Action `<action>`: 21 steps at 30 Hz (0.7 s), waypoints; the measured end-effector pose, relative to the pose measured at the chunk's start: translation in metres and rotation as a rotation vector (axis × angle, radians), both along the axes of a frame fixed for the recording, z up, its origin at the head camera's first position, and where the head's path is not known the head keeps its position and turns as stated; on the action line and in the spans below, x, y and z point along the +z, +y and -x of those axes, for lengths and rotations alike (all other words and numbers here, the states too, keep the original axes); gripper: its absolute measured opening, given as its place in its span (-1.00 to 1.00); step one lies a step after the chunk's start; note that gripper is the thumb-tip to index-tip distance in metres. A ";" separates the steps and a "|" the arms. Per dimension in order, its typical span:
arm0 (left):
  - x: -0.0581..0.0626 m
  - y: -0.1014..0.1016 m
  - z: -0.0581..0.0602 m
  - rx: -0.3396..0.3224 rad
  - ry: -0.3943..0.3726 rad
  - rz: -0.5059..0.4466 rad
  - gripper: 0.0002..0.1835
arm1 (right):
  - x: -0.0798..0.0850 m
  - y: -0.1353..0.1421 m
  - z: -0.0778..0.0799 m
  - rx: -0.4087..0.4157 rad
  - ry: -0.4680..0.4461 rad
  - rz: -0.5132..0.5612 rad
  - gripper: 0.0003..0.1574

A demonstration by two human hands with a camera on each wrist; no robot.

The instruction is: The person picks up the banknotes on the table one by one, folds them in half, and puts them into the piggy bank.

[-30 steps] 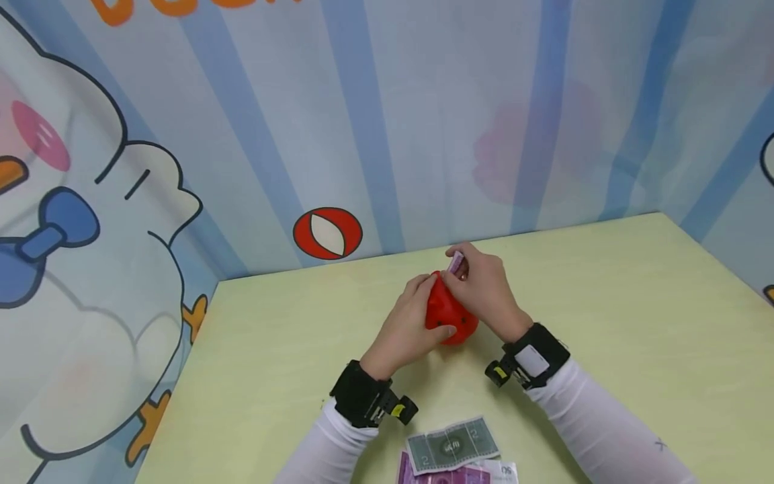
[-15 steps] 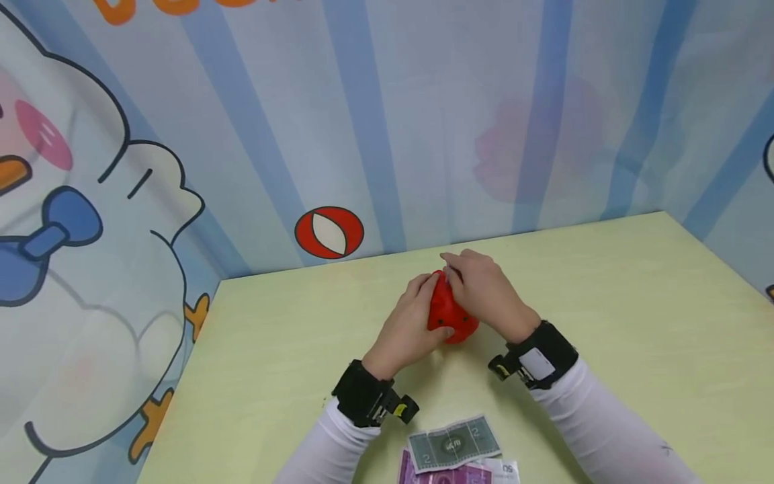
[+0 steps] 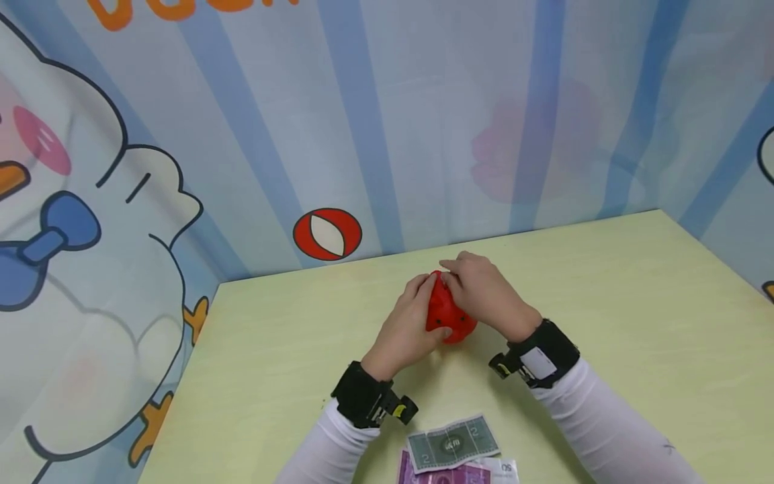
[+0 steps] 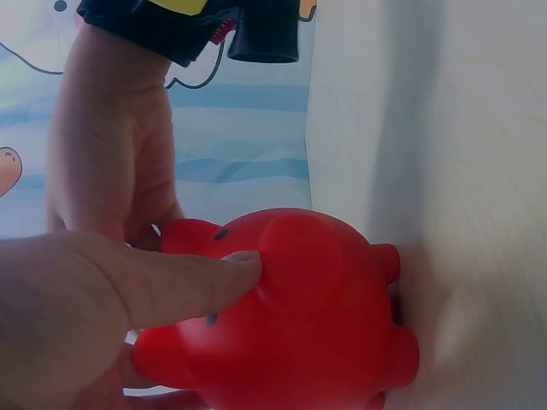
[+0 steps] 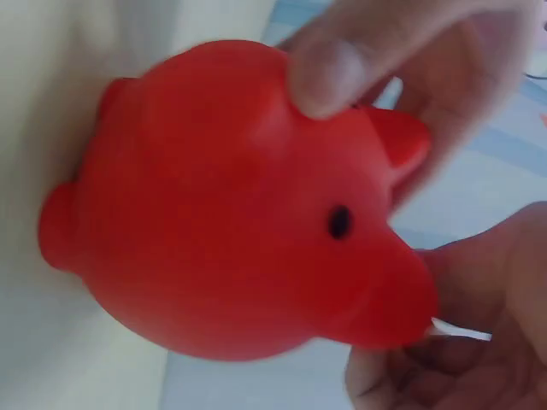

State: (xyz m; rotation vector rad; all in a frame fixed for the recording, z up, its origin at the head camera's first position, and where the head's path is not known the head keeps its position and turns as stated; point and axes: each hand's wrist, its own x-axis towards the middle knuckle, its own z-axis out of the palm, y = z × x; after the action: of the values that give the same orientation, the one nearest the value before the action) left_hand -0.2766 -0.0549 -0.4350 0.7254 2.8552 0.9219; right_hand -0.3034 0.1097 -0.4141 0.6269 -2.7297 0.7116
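Note:
A red piggy bank [image 3: 447, 312] stands on the table, its snout towards me. My left hand [image 3: 406, 329] grips its left side, thumb laid against the snout in the left wrist view. My right hand [image 3: 486, 289] is over the pig's top, fingertips at its back between the ears. Beside the pig's ear in the right wrist view, a thin white edge of a folded banknote [image 5: 461, 330] shows among the curled fingers of the right hand. The rest of that note is hidden.
Near the front edge of the head view lie a green banknote [image 3: 453, 444] and, partly under it, purple notes [image 3: 456, 476]. The pale yellow table [image 3: 290, 336] ends against a striped cartoon backdrop [image 3: 435, 134].
My right hand has lowered towards the pig's top, and the purple folded note that stuck up from its fingers has dropped out of the head view. My left hand keeps its grip.

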 end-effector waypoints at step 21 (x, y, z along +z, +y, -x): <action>-0.002 0.000 0.000 0.030 -0.040 -0.017 -0.06 | 0.023 0.012 -0.016 0.156 -0.077 -0.297 -0.58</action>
State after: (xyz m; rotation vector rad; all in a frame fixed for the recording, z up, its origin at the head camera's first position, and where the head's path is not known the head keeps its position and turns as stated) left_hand -0.2770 -0.0548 -0.4365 0.6598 2.8345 0.9549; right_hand -0.2872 0.1213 -0.3912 0.9024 -2.9080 0.3691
